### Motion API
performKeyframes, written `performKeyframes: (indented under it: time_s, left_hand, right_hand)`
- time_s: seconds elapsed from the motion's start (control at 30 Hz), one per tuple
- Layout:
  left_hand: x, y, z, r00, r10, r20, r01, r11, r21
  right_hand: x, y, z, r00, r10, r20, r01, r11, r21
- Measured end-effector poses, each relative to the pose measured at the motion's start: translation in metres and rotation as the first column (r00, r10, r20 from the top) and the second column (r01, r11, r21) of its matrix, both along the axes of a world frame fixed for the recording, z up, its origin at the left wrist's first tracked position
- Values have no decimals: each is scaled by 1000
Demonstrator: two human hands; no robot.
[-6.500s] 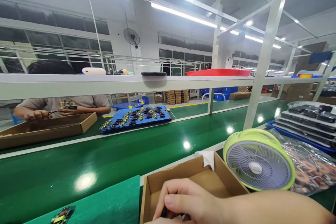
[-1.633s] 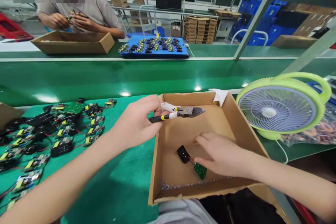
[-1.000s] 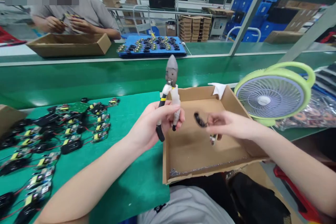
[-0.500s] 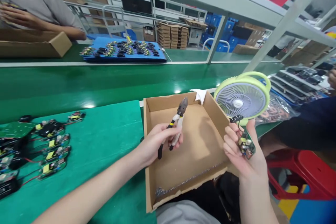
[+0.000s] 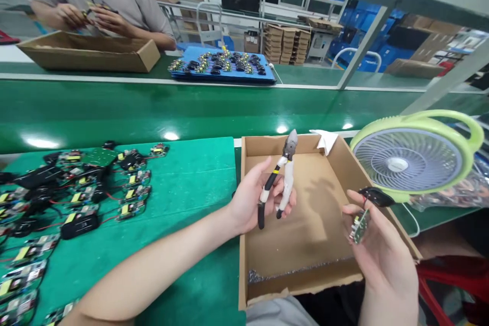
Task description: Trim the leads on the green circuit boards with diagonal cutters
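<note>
Our left hand [image 5: 252,202] is curled around the wire cutters [image 5: 287,183], and their tips point up and away from us. Our right hand [image 5: 389,252] pinches a small circuit board [image 5: 360,228] with a black plastic case [image 5: 376,196] next to it. Both are up over the right side of the cardboard box [image 5: 282,244].

The board is picked up, so that much is done. The cutters are well apart from it, so we are not cutting now. Tiny shiny bits [image 5: 253,277] lie along the near edge of the box, and we guess some snipping is done. We cannot tell if this board has had its turn.

Lots more boards [image 5: 132,209] lie on the green mat [image 5: 194,183] to our left. We cannot tell which ones are finished and which are left.
</note>
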State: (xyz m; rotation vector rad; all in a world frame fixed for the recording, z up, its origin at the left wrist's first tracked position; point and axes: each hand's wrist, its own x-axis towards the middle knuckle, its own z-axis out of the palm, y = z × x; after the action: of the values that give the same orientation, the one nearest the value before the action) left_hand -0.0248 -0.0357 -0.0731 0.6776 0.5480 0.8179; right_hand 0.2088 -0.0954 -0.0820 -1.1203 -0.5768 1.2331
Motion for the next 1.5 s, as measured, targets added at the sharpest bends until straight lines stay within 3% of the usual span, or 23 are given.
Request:
performKeyframes:
  time_s: [0.27,0.47,0.7,0.83,0.93,1.13,1.33,1.5]
  left_hand:
    - [-2,-3,2,999,-7,34,6,1000,16]
    - [-3,-1,1,998,-35,45,35,999,3]
    - [-2,-2,2,997,-48,54,49,999,-16]
    - [-2,-6,4,999,-6,-48,10,996,83]
    - [-3,-12,3,975,42,-217,12,970,242]
    - [-7,-21,3,812,175,-557,130,876,464]
    - [-25,-23,21,746,385,-543,87,752,653]
    - [-35,-19,31,733,432,-525,36,747,664]
  right_hand:
    - [-2,-4,3,996,82,21,-83,996,23]
    - [-7,-4,1,999,43,17,-44,993,107]
    - [-7,-6,5,988,153,22,-154,988,28]
    - [-10,-7,8,983,184,19,-185,982,30]
    - [-14,-8,9,984,180,-13,-179,982,55]
    - [-15,-12,5,979,202,-8,-201,977,77]
    - [-16,-13,2,986,167,10,-167,982,86]
    - [-18,-9,9,981,188,-55,-182,978,100]
